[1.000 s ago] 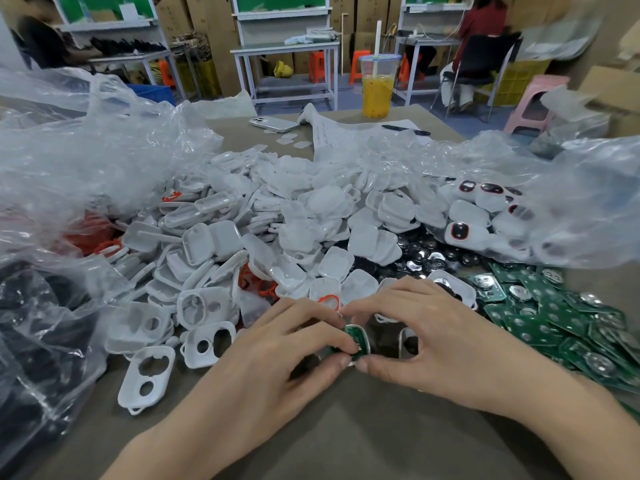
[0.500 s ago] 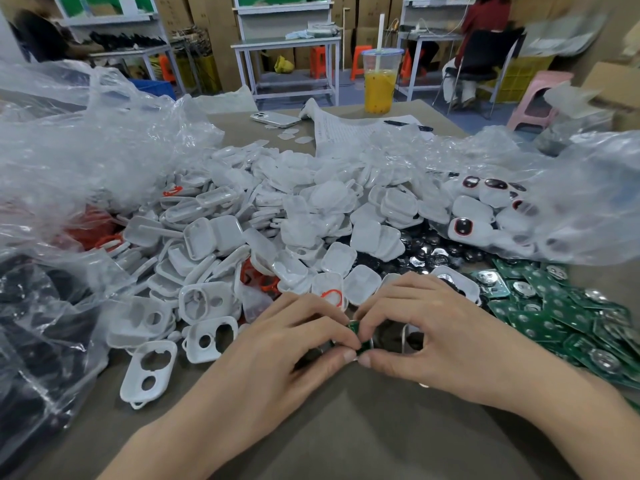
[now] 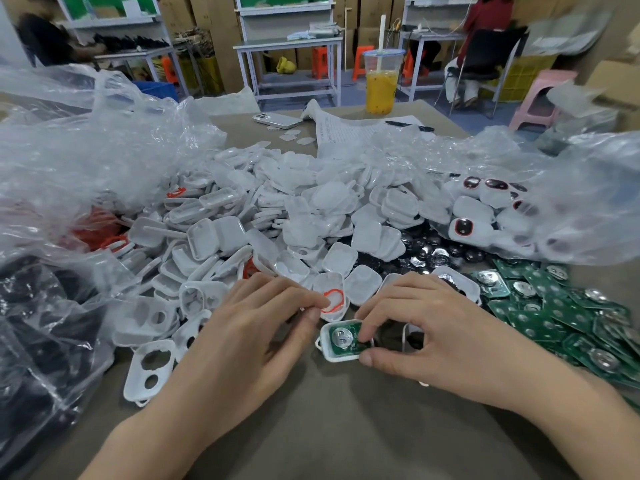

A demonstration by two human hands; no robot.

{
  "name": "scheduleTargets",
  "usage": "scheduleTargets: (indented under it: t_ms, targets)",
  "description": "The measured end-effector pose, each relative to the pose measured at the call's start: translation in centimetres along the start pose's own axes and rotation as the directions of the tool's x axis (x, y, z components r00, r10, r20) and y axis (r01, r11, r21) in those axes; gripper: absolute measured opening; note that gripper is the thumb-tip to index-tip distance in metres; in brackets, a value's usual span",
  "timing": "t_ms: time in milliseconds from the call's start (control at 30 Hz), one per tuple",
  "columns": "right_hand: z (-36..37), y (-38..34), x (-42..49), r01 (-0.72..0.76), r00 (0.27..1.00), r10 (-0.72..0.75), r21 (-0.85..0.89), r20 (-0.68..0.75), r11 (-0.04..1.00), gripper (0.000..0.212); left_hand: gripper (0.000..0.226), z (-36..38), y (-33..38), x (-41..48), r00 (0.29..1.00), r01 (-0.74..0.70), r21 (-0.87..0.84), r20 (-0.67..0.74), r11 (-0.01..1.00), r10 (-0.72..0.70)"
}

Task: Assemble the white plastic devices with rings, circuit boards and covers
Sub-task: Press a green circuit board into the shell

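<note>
Head view: on the brown desk (image 3: 346, 427) the right hand (image 3: 433, 334) holds in a pinching grip a white plastic shell (image 3: 327, 355) with its green circuit board (image 3: 348, 342) already seated, while the left hand (image 3: 249, 334) pinches a red-ringed white cover (image 3: 330, 284), so closing this unit apparently remains, with the heaped white plastic parts (image 3: 277, 220) still unassembled.

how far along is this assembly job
Done: a few finished devices lie in the bag at right. In hand: the right hand holds a shell with a board seated; the left hand pinches a ringed shell. Left: closing it, plus piles of loose shells and loose boards.
</note>
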State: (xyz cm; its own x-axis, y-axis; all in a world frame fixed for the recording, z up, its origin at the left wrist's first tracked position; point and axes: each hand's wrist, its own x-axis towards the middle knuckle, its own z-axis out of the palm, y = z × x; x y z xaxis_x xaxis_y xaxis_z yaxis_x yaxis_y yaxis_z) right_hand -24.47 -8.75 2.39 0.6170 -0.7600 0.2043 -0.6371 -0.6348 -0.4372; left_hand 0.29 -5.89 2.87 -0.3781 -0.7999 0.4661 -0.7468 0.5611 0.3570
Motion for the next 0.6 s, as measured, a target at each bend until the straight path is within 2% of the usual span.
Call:
scheduleTargets:
  t_ms: [267,600]
  targets:
    - [-0.03,0.03,0.01,0.010,1.000,-0.010,-0.022,0.008,1.000,0.024,0.028,0.00,0.43,-0.15,0.980,-0.091,-0.029,0.173,0.995,0.095]
    - [-0.07,-0.05,-0.10,0.034,0.999,-0.033,-0.028,0.032,0.999,0.022,0.030,0.02,0.55,-0.29,0.974,-0.089,-0.029,0.206,0.996,0.093]
